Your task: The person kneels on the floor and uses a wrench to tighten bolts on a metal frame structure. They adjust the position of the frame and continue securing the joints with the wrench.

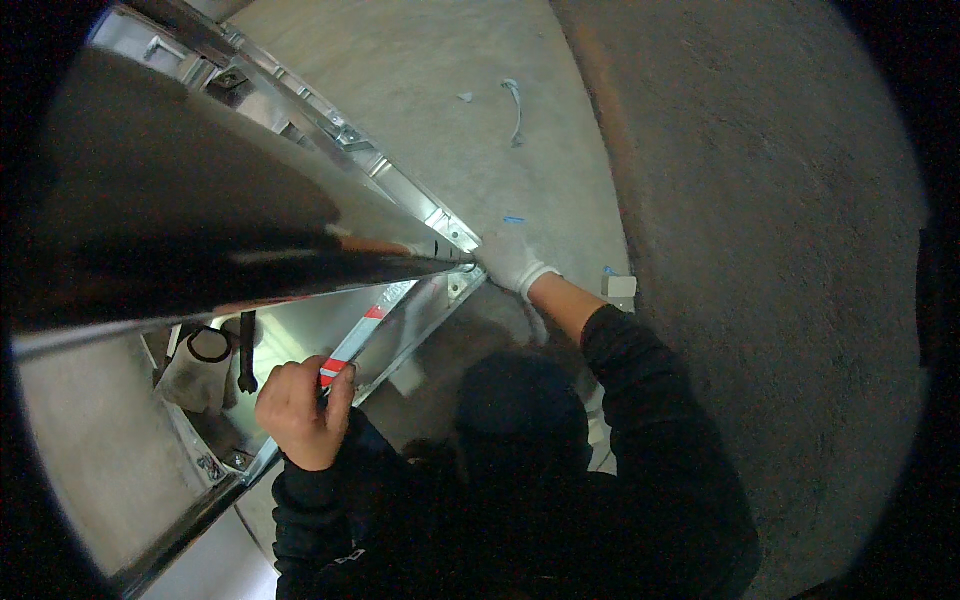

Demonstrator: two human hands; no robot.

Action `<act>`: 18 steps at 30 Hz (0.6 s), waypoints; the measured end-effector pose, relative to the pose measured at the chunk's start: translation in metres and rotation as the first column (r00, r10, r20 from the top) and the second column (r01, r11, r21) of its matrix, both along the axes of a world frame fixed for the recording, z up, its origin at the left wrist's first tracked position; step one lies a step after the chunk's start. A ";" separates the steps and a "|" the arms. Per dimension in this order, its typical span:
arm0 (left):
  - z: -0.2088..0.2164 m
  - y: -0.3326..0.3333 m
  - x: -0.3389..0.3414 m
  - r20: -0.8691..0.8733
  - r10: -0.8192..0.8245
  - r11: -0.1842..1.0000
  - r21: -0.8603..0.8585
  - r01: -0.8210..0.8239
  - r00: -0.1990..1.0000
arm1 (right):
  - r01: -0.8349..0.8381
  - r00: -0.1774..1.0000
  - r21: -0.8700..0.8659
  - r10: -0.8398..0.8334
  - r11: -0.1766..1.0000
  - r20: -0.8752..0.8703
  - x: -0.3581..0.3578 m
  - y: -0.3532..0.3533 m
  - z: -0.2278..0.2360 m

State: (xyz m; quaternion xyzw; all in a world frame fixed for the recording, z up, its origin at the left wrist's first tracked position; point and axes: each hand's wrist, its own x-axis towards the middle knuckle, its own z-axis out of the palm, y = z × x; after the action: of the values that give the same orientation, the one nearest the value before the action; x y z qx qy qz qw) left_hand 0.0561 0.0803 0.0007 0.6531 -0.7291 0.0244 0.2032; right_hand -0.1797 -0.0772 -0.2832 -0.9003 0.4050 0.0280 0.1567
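My left hand (305, 412), bare, is closed on the near end of a flat silver strip with red and white bands (352, 342). The strip slants up toward the foot of a large dark shiny post (300, 255), which passes in front of its far part. My right hand (508, 266), in a white glove, reaches to the corner of a metal frame (455, 232) at the foot of the post. Its fingertips are blurred and partly hidden there, so I cannot see whether they grip anything.
Left of my left hand, a dark wrench (248, 355) lies inside the frame beside a pale cloth-like item (200, 378) and a black ring (210, 345). Scraps (515, 112) and a small blue strip (513, 219) lie on the concrete floor. A small pale box (620, 290) sits to the right.
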 end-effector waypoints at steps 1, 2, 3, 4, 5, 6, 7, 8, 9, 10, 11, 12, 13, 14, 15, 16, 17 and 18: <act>0.000 0.000 0.000 -0.003 0.003 1.000 0.000 -0.003 1.000 | -0.027 0.999 0.000 0.027 1.000 0.031 -0.002 -0.001 0.003; 0.000 0.001 0.000 -0.002 0.010 1.000 0.006 -0.010 1.000 | -0.054 0.997 0.000 0.054 0.999 0.063 -0.006 -0.002 0.007; 0.000 0.001 0.000 -0.001 0.013 1.000 0.012 -0.013 1.000 | -0.079 0.992 -0.003 0.079 0.997 0.095 -0.009 -0.003 0.010; 0.001 0.001 -0.001 0.004 0.019 1.000 0.025 -0.019 1.000 | -0.086 0.994 0.018 0.085 0.996 0.068 -0.009 -0.004 0.014; 0.002 0.001 0.000 0.006 0.021 0.999 0.029 -0.022 1.000 | -0.093 0.995 0.039 0.092 0.995 0.041 -0.010 -0.006 0.017; 0.002 0.001 -0.001 0.008 0.023 0.999 0.034 -0.023 1.000 | -0.098 0.995 0.062 0.097 0.993 0.012 -0.011 -0.007 0.017; 0.002 0.001 -0.001 0.007 0.020 0.999 0.030 -0.020 1.000 | -0.088 0.996 0.077 0.089 0.993 -0.008 -0.011 -0.007 0.016; 0.002 0.000 0.000 0.007 0.017 0.999 0.029 -0.017 1.000 | -0.078 0.996 0.092 0.081 0.993 -0.029 -0.010 -0.008 0.013; 0.002 0.000 0.000 0.008 0.018 0.999 0.028 -0.018 1.000 | -0.070 0.996 0.107 0.076 0.992 -0.048 -0.009 -0.009 0.011; 0.002 0.001 0.000 0.010 0.019 0.999 0.030 -0.020 1.000 | -0.046 0.998 0.093 0.049 0.995 -0.028 -0.009 -0.007 0.009; 0.003 0.000 0.000 0.008 0.019 0.999 0.026 -0.020 1.000 | -0.022 1.000 0.080 0.022 0.997 -0.007 -0.009 -0.003 0.007; 0.002 0.000 0.000 0.007 0.019 1.000 0.024 -0.019 1.000 | 0.003 1.000 0.067 -0.004 0.998 0.014 -0.009 -0.001 0.006; 0.002 0.000 -0.001 0.002 0.017 1.000 0.017 -0.017 1.000 | 0.023 1.000 0.094 -0.024 0.995 0.005 -0.009 -0.001 0.004; 0.002 0.000 -0.001 0.000 0.017 1.000 0.014 -0.017 1.000 | 0.043 0.999 0.120 -0.043 0.992 -0.004 -0.008 -0.001 0.003; 0.001 0.000 -0.001 -0.004 0.015 1.000 0.011 -0.015 1.000 | 0.066 0.998 0.146 -0.064 0.987 -0.015 -0.007 -0.001 0.002; 0.000 0.000 0.000 -0.006 0.014 1.000 0.013 -0.014 1.000 | 0.129 0.992 0.180 -0.128 0.975 -0.015 -0.007 0.001 0.001; 0.000 0.000 0.000 -0.009 0.015 1.000 0.020 -0.015 1.000 | 0.191 0.981 0.214 -0.192 0.958 -0.017 -0.007 0.006 0.000; 0.001 0.000 0.000 -0.010 0.020 0.999 0.027 -0.020 1.000 | 0.248 0.968 0.248 -0.251 0.937 -0.019 -0.004 0.010 0.002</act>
State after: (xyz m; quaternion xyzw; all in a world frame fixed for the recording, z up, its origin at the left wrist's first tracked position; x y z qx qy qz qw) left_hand 0.0562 0.0807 0.0015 0.6632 -0.7218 0.0134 0.1977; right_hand -0.1841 -0.0673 -0.2807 -0.8151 0.5082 0.0523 0.2731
